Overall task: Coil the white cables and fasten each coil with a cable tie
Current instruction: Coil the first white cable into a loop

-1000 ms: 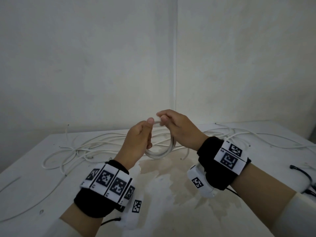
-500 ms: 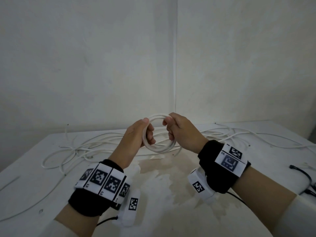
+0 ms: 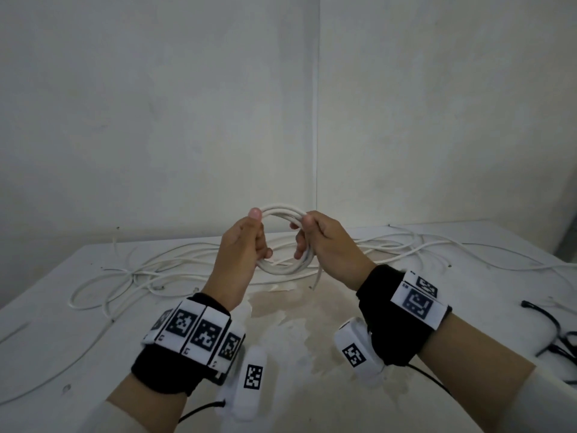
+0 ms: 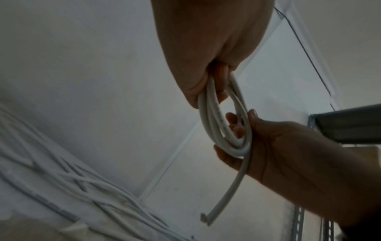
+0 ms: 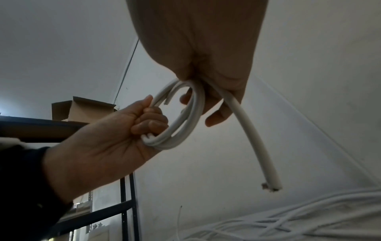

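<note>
A small coil [image 3: 282, 242] of white cable is held upright in the air above the bench [image 3: 46, 339], just in front of the heap of loose white cables [image 3: 175, 270] lying on it. The left hand [image 3: 240, 254] is closed round the coil's left side, thumb laid along the top; the right hand [image 3: 327, 245] is curled round the coil's right side, so both grips are fully taken up by the coil. A short free end [image 5: 255, 143] of the cable hangs from under the right hand, its cut tip clear of the bench.

The coiling of this cable is judged to be nearly finished; only that tail is left to be wound in or tucked. Next, a cable tie is called for: dark ties [image 3: 549, 332] appear to lie on the bench to the right of the coil, though this cannot be told for certain. One hand would have to be freed while the turns are kept pinched together by the other.
</note>
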Action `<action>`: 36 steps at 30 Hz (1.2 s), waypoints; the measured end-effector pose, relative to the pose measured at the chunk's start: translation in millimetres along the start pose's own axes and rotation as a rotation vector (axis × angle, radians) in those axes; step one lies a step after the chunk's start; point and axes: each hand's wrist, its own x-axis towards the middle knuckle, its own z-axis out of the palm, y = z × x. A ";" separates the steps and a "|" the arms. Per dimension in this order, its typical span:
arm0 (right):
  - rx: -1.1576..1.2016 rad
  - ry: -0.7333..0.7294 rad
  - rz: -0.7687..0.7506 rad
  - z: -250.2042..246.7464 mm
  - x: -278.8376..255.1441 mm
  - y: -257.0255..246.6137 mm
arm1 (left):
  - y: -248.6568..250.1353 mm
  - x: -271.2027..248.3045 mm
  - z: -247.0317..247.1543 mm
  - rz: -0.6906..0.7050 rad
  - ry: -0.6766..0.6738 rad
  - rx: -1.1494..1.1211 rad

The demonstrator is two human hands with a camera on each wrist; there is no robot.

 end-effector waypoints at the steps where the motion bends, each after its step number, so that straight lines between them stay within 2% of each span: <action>1: 0.010 0.021 -0.002 0.0 0.3 0.6 | -1.3 -0.7 0.9 0.002 -0.013 0.015; 4: -0.024 0.034 0.001 -4.5 2.2 -1.1 | -4.7 -3.1 -0.8 -0.059 -0.103 0.022; 6: -0.112 -0.027 -0.016 -9.0 2.0 -3.3 | -1.0 -2.2 -5.6 -0.135 -0.172 0.071; 8: -0.244 -0.109 -0.054 -11.3 0.2 -6.4 | 6.6 2.1 -9.3 -0.158 -0.199 0.225; 13: -0.516 -0.277 -0.094 -12.8 0.0 -17.6 | 22.8 9.6 -1.9 -0.095 -0.309 0.660; 15: -0.566 -0.311 -0.113 -15.2 1.2 -21.7 | 23.2 8.5 2.1 -0.106 -0.333 0.744; 18: -0.532 -0.269 -0.126 -18.6 2.9 -24.0 | 19.6 6.4 7.6 -0.137 -0.274 0.542; 22: -0.349 -0.170 -0.110 -19.6 4.7 -16.4 | 17.0 4.8 14.3 -0.218 -0.102 0.238; 25: -0.286 -0.082 -0.078 -25.2 4.4 -8.7 | 18.7 5.6 8.9 -0.247 -0.050 0.081; 30: -0.456 0.072 -0.117 -28.0 3.2 -6.2 | 18.1 3.3 7.7 -0.277 -0.056 0.028; 32: -0.349 0.114 -0.033 -24.7 2.8 -8.7 | 17.4 2.4 9.1 -0.273 -0.045 0.021; 34: -0.147 0.079 0.058 -21.3 -0.2 -11.3 | 17.1 2.1 8.6 -0.263 -0.028 0.008; 36: -0.111 0.023 0.069 -17.1 -4.5 -11.6 | 16.7 1.2 8.4 -0.251 -0.014 0.001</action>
